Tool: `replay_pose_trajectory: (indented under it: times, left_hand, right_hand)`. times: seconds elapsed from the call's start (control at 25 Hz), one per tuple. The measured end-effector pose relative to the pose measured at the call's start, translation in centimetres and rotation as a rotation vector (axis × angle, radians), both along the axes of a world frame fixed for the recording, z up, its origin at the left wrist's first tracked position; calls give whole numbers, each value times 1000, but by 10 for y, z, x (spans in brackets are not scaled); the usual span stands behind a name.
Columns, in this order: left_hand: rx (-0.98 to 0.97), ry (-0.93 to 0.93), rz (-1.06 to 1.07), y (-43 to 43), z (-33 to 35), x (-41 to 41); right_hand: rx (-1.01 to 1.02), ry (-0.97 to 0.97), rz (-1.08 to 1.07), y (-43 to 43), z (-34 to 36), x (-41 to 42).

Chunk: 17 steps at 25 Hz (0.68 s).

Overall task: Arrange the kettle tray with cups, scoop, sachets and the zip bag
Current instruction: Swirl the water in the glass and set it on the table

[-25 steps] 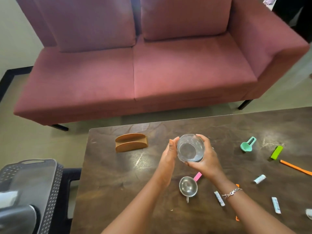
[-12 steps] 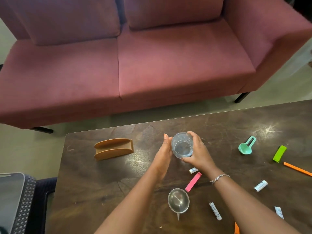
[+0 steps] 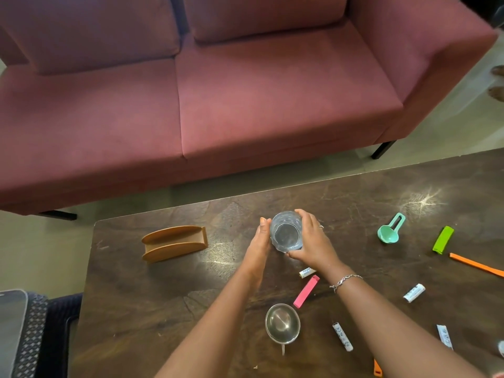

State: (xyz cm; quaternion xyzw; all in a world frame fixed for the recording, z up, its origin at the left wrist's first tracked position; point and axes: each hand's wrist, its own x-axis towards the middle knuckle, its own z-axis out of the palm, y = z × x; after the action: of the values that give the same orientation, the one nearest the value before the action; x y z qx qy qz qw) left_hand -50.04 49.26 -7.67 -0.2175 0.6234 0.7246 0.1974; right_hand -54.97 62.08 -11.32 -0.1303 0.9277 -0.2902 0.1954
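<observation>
A clear glass cup (image 3: 287,232) stands upright on the dark wooden table (image 3: 152,301). My right hand (image 3: 313,242) grips its right side with curled fingers. My left hand (image 3: 259,241) presses flat against its left side with straight fingers. A steel cup (image 3: 282,323) with a small handle sits nearer me. A teal scoop (image 3: 389,230) lies to the right. White sachets (image 3: 414,292) lie scattered on the right half, one sachet (image 3: 307,272) just below my right wrist.
A wooden holder (image 3: 174,242) stands left of the cup. A pink clip (image 3: 306,291), a green clip (image 3: 443,239) and an orange stick (image 3: 477,264) lie on the table. A maroon sofa (image 3: 218,91) is beyond the far edge. A dark perforated tray (image 3: 27,331) sits at lower left.
Both hands have carried the glass cup from tilted in the air down and away from me, and it now stands upright on the table. The view has shifted right.
</observation>
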Motion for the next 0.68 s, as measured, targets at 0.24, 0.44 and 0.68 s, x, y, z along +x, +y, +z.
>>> replay_pose_trajectory:
  times: [0.24, 0.44, 0.68]
  left_hand:
    - [-376, 3, -131, -15, 11, 19]
    - [-862, 78, -421, -47, 11, 71]
    - [-1032, 29, -540, -87, 35, 141]
  right_hand:
    - [131, 131, 123, 12, 14, 13]
    - [231, 287, 158, 13, 34, 59]
    - [225, 399, 205, -33, 63, 125]
